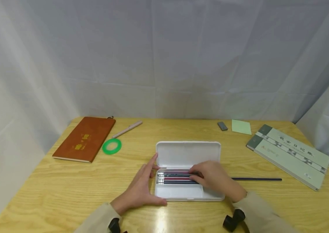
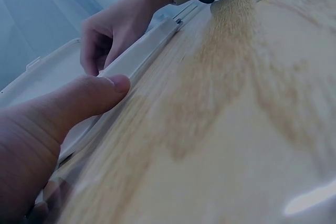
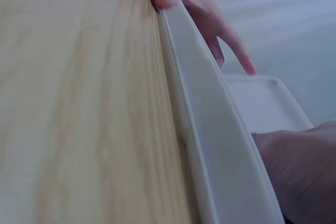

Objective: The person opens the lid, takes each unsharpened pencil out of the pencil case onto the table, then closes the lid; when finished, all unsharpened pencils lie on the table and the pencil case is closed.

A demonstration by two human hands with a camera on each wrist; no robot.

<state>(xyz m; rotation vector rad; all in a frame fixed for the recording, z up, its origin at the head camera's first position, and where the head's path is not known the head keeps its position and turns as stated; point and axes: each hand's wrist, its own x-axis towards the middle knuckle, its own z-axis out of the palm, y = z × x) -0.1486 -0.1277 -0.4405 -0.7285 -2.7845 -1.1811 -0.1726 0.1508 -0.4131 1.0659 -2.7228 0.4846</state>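
Note:
A white pencil case [image 1: 179, 193] lies with its lid [image 1: 187, 153] raised. Inside, several pencils [image 1: 176, 178], dark, red and purple, lie side by side with pale ends to the left. The left hand [image 1: 141, 187] spans the case's left end, fingers fairly straight: its thumb [image 2: 100, 95] rests on the front edge, while a finger reaches the lid's left side. Over the pencils, the right hand [image 1: 212, 176] has curled fingers and pinches a pencil; the fingertips hide part of it. In the right wrist view, those fingers are behind the case wall [image 3: 210, 98].
A dark pencil [image 1: 257, 179] lies right of the case, partly behind the right wrist. At left are a brown notebook [image 1: 85, 139], green tape roll [image 1: 104, 147] and pale pen [image 1: 127, 129]. A grey eraser [image 1: 222, 126], green sticky notes [image 1: 241, 127] and pale green book [image 1: 290, 157] lie right.

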